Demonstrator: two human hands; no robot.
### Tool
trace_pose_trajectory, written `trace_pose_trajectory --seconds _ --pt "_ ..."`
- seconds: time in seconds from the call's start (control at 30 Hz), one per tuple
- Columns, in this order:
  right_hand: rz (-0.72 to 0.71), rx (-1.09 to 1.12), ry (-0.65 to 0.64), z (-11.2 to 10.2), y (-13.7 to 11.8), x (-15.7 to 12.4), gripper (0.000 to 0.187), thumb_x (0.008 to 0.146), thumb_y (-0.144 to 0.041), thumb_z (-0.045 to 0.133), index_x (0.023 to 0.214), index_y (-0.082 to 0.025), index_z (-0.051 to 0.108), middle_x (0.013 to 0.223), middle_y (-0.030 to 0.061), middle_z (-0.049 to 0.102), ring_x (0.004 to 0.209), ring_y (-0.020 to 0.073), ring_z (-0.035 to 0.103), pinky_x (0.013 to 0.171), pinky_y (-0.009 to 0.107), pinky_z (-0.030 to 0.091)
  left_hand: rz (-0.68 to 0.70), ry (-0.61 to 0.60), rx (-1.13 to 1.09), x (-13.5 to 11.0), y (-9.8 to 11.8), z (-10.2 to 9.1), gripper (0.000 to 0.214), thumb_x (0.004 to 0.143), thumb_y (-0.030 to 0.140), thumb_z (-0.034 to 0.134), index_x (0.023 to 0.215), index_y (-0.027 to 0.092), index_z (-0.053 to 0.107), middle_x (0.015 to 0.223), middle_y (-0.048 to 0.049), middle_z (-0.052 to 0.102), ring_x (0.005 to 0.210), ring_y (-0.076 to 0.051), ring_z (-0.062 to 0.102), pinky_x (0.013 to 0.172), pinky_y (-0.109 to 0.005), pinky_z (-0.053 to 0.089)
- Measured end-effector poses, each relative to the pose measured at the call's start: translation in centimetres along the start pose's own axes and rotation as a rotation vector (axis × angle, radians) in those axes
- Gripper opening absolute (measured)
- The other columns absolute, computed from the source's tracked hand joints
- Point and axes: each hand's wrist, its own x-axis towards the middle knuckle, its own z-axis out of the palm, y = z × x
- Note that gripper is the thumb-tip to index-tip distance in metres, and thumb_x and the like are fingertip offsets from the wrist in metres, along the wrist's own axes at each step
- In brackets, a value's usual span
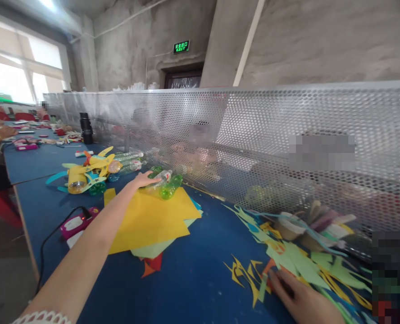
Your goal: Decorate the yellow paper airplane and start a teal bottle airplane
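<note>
My left hand (pixel 145 179) reaches across the table with its fingers stretched out, touching a clear plastic bottle (pixel 166 175) that lies on its side. Beside that one lies a green plastic bottle (pixel 172 186). Both rest at the back edge of a yellow paper sheet (pixel 149 220), which covers paler green and blue sheets. Low on the right, my right hand (pixel 301 294) has its fingers closed at the cut paper scraps (pixel 263 288), with orange and green bits at the fingertips. Yellow offcuts (pixel 242 272) lie just left of it.
Decorated bottle crafts (pixel 85 175) stand at the back left. A purple device (pixel 76 222) with a black cable sits near the left edge. A perforated metal divider (pixel 254 135) runs along the back. More scraps (pixel 294 258) and a bowl (pixel 289 225) lie right. Other people sit beyond.
</note>
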Motion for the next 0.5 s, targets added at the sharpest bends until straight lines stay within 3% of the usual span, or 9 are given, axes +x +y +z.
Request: trace_pose_trajectory --seconds 0.2,0.3,0.43,0.5 --pt "-0.041 0.024 -0.019 -0.4 -0.3 -0.1 0.029 0.083 -0.043 0.04 0.074 -0.029 0.064 0.061 -0.0028 0.071 0.057 0.02 0.069 0.044 0.023 0.045 0.052 -0.014 0.043 -1.0 2.4 1.5 0.093 0.06 0.083 0.047 0.134 0.027 0.042 0.143 -0.0185 0.036 0.12 -0.044 0.045 0.087 -0.045 0.044" --pt "-0.032 0.035 -0.008 -0.4 -0.3 -0.1 0.032 0.083 -0.044 0.039 0.07 -0.029 0.063 0.059 -0.0023 0.07 0.055 0.0202 0.069 0.042 0.023 0.045 0.099 0.03 0.059 -0.8 3.1 1.9 0.074 0.072 0.072 0.051 0.132 0.03 0.044 0.136 -0.0143 0.044 0.114 -0.036 0.052 0.083 -0.038 0.048" --pt "-0.063 0.06 0.061 0.2 0.1 0.0 0.03 0.081 -0.045 0.04 0.069 -0.03 0.064 0.058 -0.001 0.07 0.053 0.0205 0.068 0.041 0.024 0.045 0.087 0.195 0.108 0.0 2.0 0.9 0.033 0.09 0.035 0.052 0.118 0.019 0.053 0.12 -0.0088 0.054 0.1 -0.021 0.057 0.083 -0.039 0.05" --pt "-0.047 0.061 0.08 0.6 0.4 0.1 0.031 0.081 -0.045 0.039 0.069 -0.031 0.064 0.056 -0.0009 0.069 0.05 0.0209 0.067 0.04 0.024 0.044 0.027 0.287 0.15 0.4 0.5 -0.3 0.032 0.09 0.031 0.053 0.117 0.015 0.053 0.117 -0.0097 0.055 0.098 -0.021 0.058 0.082 -0.041 0.05"
